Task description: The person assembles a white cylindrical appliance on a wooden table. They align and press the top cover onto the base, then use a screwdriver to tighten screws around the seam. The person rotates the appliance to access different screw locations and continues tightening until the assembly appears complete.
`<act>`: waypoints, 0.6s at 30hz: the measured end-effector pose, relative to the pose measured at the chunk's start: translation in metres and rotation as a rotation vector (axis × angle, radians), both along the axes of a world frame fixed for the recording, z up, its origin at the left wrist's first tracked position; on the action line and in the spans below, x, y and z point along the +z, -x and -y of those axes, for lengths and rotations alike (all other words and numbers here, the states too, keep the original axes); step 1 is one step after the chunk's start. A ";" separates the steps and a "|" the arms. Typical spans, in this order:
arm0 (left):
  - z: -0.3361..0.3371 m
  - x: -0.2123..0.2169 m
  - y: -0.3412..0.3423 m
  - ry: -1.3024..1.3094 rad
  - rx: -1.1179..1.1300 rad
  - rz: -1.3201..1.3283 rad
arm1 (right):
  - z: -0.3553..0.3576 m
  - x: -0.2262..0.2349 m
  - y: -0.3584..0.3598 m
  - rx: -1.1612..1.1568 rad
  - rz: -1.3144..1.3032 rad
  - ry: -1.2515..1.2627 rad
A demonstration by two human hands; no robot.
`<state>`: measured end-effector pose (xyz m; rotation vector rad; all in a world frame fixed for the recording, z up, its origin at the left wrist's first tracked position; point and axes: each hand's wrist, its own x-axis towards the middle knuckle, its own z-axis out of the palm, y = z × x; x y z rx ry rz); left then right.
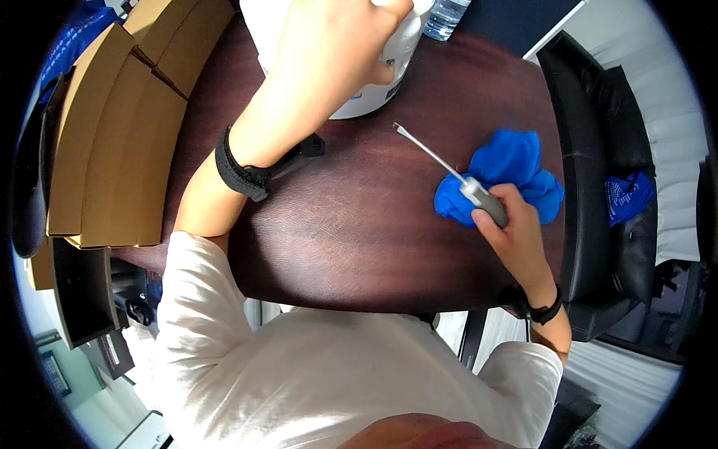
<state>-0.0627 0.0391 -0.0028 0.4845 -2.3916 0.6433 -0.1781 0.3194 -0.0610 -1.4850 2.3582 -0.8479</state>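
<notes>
Toward the far side of the table stands a white plastic bucket (366,103), its top cut off by the upper edge. My left hand (338,39) reaches over and grips it, with the curled fingers against its side; part of the hand is out of the picture. Off to the right, my right hand (516,228) is closed round the grey handle of a flat-blade screwdriver (437,159). Its metal shaft points up and left, the tip apart from the bucket. A crumpled blue cloth (512,153) lies on the table behind and under the screwdriver handle.
The dark brown table (336,239) spreads before me. Brown cardboard boxes (123,142) line its left side. A clear water bottle (446,19) stands beyond the bucket. To the right is a black leather sofa (587,172) with a blue packet (630,196) on it.
</notes>
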 end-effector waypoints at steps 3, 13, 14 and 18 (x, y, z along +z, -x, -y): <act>0.000 -0.001 -0.002 0.000 -0.012 -0.014 | 0.006 0.011 0.001 0.016 -0.221 0.203; -0.002 0.004 0.000 -0.143 -0.022 0.038 | 0.038 0.008 0.006 0.025 -0.251 0.270; -0.006 0.012 -0.002 -0.227 -0.016 0.076 | 0.040 0.007 0.005 0.021 -0.261 0.275; -0.014 0.009 -0.010 -0.190 -0.088 -0.017 | 0.043 0.003 0.005 0.042 -0.339 0.307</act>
